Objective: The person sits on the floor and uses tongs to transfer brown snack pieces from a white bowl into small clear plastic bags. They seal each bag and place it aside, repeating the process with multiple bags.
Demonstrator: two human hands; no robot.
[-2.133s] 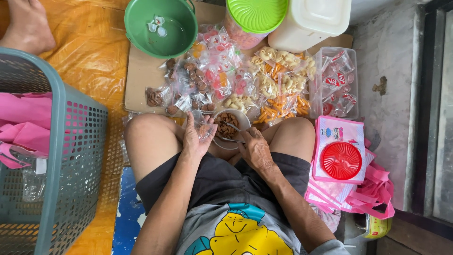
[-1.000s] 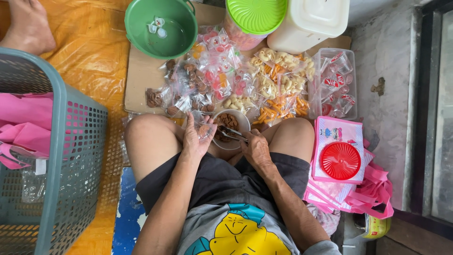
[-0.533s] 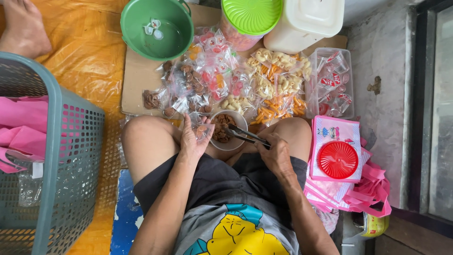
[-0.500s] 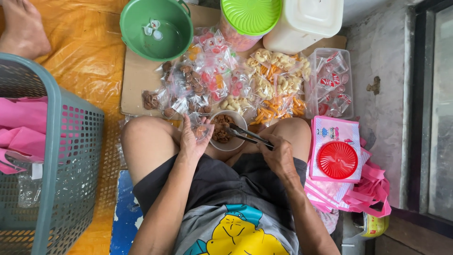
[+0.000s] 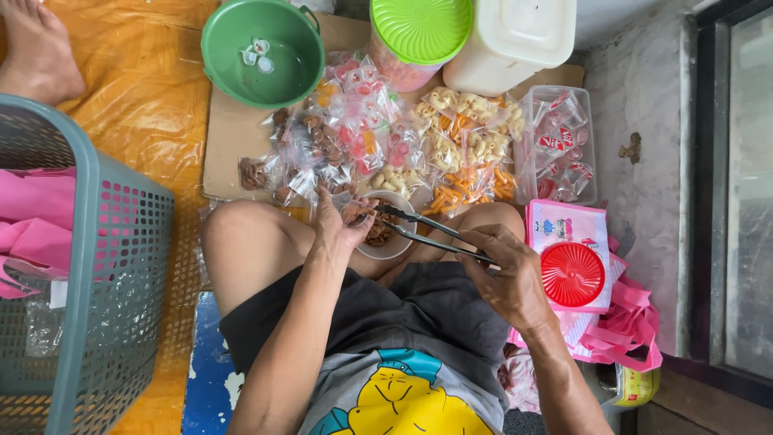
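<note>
I sit cross-legged with a small white bowl of brown snack pieces between my knees. My right hand grips metal tongs whose tips reach into the bowl. My left hand is beside the bowl's left rim, holding a small clear bag with brown pieces in it. Beyond my knees, a pile of small sealed snack bags lies on a cardboard sheet.
A green basin with a few small packets, a jar with a green lid and a white tub stand at the back. A clear box of packets is right, a red-lidded pink box near my right knee, a grey basket left.
My right hand has drawn back to the right and now holds the tongs out, their tips in the bowl. My left hand stays by the bowl with the small bag.
</note>
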